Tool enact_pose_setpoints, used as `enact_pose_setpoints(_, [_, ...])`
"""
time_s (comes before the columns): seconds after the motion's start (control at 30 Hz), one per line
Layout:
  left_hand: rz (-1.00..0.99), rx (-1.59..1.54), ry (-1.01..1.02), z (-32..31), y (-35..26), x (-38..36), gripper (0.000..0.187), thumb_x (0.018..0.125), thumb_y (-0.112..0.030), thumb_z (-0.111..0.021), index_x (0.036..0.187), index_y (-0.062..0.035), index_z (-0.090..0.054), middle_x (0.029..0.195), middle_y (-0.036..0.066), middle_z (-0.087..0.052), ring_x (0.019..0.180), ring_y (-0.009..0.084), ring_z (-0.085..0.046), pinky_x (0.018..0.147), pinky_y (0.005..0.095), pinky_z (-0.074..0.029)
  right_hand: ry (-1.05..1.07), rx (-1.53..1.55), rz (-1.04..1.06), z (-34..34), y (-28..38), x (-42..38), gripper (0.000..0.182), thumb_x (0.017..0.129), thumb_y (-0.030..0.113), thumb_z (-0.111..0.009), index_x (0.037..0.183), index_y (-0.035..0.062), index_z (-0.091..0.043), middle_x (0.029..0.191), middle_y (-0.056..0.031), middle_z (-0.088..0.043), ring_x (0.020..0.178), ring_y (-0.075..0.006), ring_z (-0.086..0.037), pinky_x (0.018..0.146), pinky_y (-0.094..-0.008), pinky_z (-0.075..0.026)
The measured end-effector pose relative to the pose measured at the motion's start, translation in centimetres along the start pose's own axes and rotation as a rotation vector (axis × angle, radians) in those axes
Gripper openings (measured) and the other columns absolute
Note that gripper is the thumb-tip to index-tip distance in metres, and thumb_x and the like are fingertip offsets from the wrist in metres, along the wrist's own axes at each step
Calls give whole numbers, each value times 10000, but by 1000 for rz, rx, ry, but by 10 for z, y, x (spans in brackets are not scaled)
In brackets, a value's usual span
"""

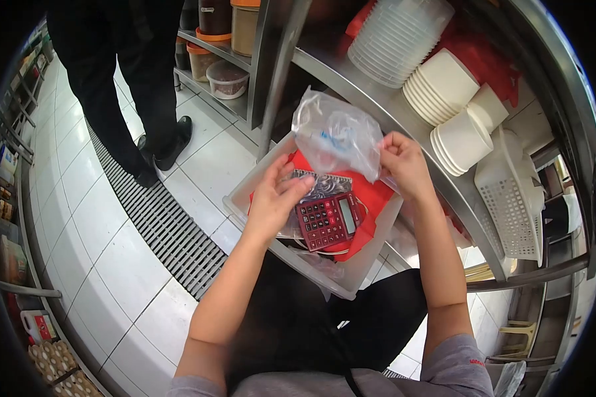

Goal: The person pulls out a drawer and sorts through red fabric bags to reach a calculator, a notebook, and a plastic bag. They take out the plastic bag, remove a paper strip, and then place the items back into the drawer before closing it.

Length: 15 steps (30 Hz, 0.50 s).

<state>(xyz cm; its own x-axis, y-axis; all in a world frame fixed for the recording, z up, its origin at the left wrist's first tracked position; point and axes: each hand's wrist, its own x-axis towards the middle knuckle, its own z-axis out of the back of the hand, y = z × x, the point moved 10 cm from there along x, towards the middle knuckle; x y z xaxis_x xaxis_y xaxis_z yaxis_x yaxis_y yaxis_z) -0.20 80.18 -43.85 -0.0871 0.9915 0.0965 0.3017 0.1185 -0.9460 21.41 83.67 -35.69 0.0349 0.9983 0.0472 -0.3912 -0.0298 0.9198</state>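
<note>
My right hand [402,164] pinches the edge of a clear plastic bag [338,132] and holds it up over a white plastic bin [324,274]. My left hand [275,198] reaches into the bin with fingers apart, touching a spiral notebook [324,184]. A dark red calculator [329,220] lies on red sheets [371,198] inside the bin, just right of my left hand. The bag holds something pale with a blue mark; I cannot tell what it is.
A steel shelf [377,99] carries stacked white tubs [397,36], white bowls [447,86] and a white basket [513,198]. Another person's dark legs and shoes [149,142] stand on the tiled floor by a drain grate [159,225]. Lidded containers [226,78] sit on low shelves.
</note>
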Motion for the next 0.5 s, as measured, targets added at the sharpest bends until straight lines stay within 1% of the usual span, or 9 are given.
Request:
enact_pose_setpoints(0.07, [199,-267,-16,-7,9,2,432,784,-228,-660,1085,48,-519,940,101,-613,817,141,-583,711,283,-485,82,163,-59,-7,-17,-13,85,798,65,-580,745,29,-524,638,14,-561,527,-34,-483,463,-174,-366])
enact_pose_setpoints(0.1, [202,-265,-14,-8,9,4,432,784,-228,-660,1085,48,-519,940,101,-613,817,141,-583,711,283,-485,105,193,-70,-10,-20,-19,89,813,73,-576,755,24,-530,651,3,-563,528,-48,-490,465,-199,-415])
enact_pose_setpoints(0.13, [227,-276,50,-14,11,4,357,802,-200,-636,1051,37,-540,911,88,-620,789,123,-586,677,263,-487,104,195,-75,-11,-22,-25,89,813,73,-576,755,24,-530,651,3,-563,528,-48,-490,465,-199,-415])
enact_pose_setpoints(0.17, [252,-287,113,-20,14,3,284,820,-172,-613,1017,27,-561,882,75,-627,762,105,-588,643,243,-488,100,236,-115,-13,-25,-31,99,820,91,-576,756,26,-536,651,5,-548,537,-53,-484,470,-216,-445])
enact_pose_setpoints(0.2, [258,-283,112,-18,20,3,284,820,-172,-613,1017,27,-561,882,75,-627,762,105,-588,643,243,-488,96,279,-155,-15,-28,-36,111,827,108,-575,758,28,-541,652,8,-532,545,-57,-479,476,-233,-476])
enact_pose_setpoints(0.27, [235,-266,157,-18,30,5,166,840,-135,-576,949,-11,-594,854,55,-629,725,113,-604,639,253,-515,108,303,-164,-13,-30,-40,122,835,127,-569,761,31,-548,647,12,-512,552,-61,-472,483,-248,-496])
enact_pose_setpoints(0.3, [237,-260,156,-17,32,4,166,840,-135,-576,949,-11,-594,854,55,-629,725,113,-604,639,253,-515,121,319,-167,-13,-31,-42,136,843,145,-562,765,34,-555,642,16,-491,559,-65,-465,489,-263,-515])
enact_pose_setpoints(0.43, [247,-242,113,-14,32,1,141,843,-121,-567,916,-8,-607,820,52,-630,709,113,-603,624,248,-517,124,331,-226,-14,-41,-42,153,851,166,-553,766,38,-560,634,23,-467,561,-66,-445,492,-267,-522])
enact_pose_setpoints(0.5, [269,-253,103,-12,34,0,144,841,-121,-569,922,-7,-605,816,49,-629,706,111,-602,619,247,-518,104,343,-224,-13,-40,-43,114,841,133,-552,774,42,-565,639,32,-473,555,-57,-438,500,-241,-489])
